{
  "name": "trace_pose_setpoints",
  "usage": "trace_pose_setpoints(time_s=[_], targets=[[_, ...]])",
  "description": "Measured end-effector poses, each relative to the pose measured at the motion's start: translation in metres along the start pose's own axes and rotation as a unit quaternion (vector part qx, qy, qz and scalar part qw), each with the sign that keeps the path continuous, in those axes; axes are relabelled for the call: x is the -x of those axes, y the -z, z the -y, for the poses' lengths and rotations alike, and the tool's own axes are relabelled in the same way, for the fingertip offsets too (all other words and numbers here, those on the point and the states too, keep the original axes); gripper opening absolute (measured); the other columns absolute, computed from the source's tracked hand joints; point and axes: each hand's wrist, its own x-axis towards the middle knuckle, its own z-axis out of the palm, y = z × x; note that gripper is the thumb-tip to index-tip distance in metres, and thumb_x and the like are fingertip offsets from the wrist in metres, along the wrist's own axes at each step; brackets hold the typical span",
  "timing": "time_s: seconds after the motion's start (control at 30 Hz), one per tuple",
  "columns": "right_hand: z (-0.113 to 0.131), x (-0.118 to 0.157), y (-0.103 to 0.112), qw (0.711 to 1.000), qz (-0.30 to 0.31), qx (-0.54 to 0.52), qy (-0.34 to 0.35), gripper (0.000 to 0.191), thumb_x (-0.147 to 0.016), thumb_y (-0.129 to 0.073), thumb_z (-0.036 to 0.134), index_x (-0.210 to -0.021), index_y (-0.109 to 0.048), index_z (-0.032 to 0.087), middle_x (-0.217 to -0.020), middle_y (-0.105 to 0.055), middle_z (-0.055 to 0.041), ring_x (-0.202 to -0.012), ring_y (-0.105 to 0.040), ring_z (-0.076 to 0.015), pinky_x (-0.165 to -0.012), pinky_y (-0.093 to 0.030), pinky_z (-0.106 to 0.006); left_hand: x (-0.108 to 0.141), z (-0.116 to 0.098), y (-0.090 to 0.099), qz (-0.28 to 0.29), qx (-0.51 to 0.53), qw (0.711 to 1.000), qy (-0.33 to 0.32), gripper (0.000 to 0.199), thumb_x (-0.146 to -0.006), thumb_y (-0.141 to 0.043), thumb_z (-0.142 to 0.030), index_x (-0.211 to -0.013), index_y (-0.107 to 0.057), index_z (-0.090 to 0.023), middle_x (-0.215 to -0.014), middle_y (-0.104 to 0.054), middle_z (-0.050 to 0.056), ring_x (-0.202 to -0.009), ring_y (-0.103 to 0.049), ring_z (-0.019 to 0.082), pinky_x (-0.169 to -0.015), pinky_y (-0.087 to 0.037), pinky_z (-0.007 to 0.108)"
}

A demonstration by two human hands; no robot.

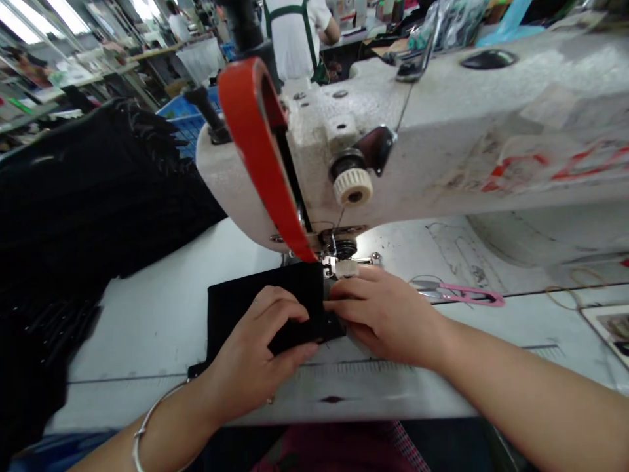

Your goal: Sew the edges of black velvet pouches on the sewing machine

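A folded piece of black fabric (230, 298) lies on the sewing machine's white bed, its right edge beside the presser foot (328, 266). My left hand (260, 341) rests over the fabric with fingers curled and the thumb at its near edge, gripping it. On the right side, my right hand (383, 311) has its bent fingers closed at the fabric's edge, close beside the presser foot. Its fingertips are partly hidden. The sewing machine (417, 144) stands over both hands, with an orange-red lever guard (260, 151) at its front.
A large heap of black fabric pieces (88, 183) covers the left of the table. Pink-handled thread snips (466, 294) lie right of my right hand. A ruler strip (363, 367) runs along the near side. Behind the machine are a blue crate (189, 121) and a co-worker (292, 39).
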Motion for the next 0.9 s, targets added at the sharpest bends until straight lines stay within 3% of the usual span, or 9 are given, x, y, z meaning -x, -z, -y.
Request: trace_pose_setpoints(time_s=[0.13, 0.27, 0.43, 0.6, 0.77, 0.9], targets=[[0.006, -0.003, 0.001, 0.998, 0.041, 0.043, -0.024, 0.019, -0.089, -0.057, 0.022, -0.106, -0.067, 0.022, -0.11, -0.063, -0.0048, -0.095, -0.053, -0.0255, -0.083, -0.045, -0.043, -0.001, 0.0, 0.007, -0.005, -0.016, 0.999, -0.028, 0.017, -0.088, -0.065, -0.021, -0.098, -0.051, -0.019, -0.125, -0.052, 0.009, -0.123, -0.045, 0.023, -0.103, -0.041, 0.04], [0.009, -0.003, 0.001, 0.997, 0.046, 0.046, -0.031, 0.019, -0.091, -0.055, 0.022, -0.107, -0.064, 0.021, -0.115, -0.061, -0.0052, -0.099, -0.052, -0.0255, -0.086, -0.045, -0.044, 0.0, 0.001, 0.008, 0.041, -0.043, 0.996, -0.064, 0.016, -0.091, -0.059, -0.019, -0.104, -0.048, -0.018, -0.14, -0.047, 0.012, -0.137, -0.036, 0.025, -0.113, -0.036, 0.046], [0.014, -0.002, 0.002, 0.996, 0.056, 0.063, -0.033, 0.024, -0.092, -0.053, 0.022, -0.114, -0.061, 0.021, -0.132, -0.056, -0.0069, -0.106, -0.051, -0.0281, -0.087, -0.044, -0.047, 0.001, 0.0, 0.004, 0.038, -0.063, 0.995, -0.067, 0.013, -0.093, -0.055, -0.02, -0.103, -0.046, -0.018, -0.14, -0.046, 0.015, -0.138, -0.037, 0.025, -0.114, -0.039, 0.048], [0.014, 0.001, 0.003, 0.996, 0.05, 0.063, -0.038, 0.022, -0.092, -0.053, 0.02, -0.112, -0.063, 0.021, -0.125, -0.061, -0.0057, -0.103, -0.053, -0.0274, -0.084, -0.046, -0.046, 0.001, 0.002, -0.003, 0.036, -0.092, 0.99, -0.097, 0.013, -0.094, -0.054, -0.021, -0.104, -0.048, -0.016, -0.139, -0.05, 0.016, -0.139, -0.038, 0.025, -0.115, -0.037, 0.052], [0.01, 0.005, 0.0, 1.0, -0.018, 0.015, -0.018, 0.02, -0.089, -0.049, 0.013, -0.099, -0.067, 0.016, -0.108, -0.067, -0.0065, -0.093, -0.057, -0.0229, -0.083, -0.048, -0.041, 0.002, 0.003, -0.01, 0.041, -0.116, 0.984, -0.126, 0.018, -0.093, -0.056, -0.022, -0.108, -0.052, -0.013, -0.136, -0.055, 0.017, -0.137, -0.043, 0.026, -0.117, -0.035, 0.054], [0.01, 0.005, -0.003, 0.998, -0.012, 0.049, -0.03, 0.036, -0.089, -0.047, 0.009, -0.123, -0.058, 0.011, -0.128, -0.061, -0.0099, -0.104, -0.057, -0.0252, -0.086, -0.048, -0.043, 0.003, 0.003, -0.011, 0.02, -0.121, 0.982, -0.142, 0.035, -0.091, -0.059, -0.022, -0.123, -0.053, -0.011, -0.131, -0.058, 0.014, -0.134, -0.046, 0.025, -0.117, -0.035, 0.052]])
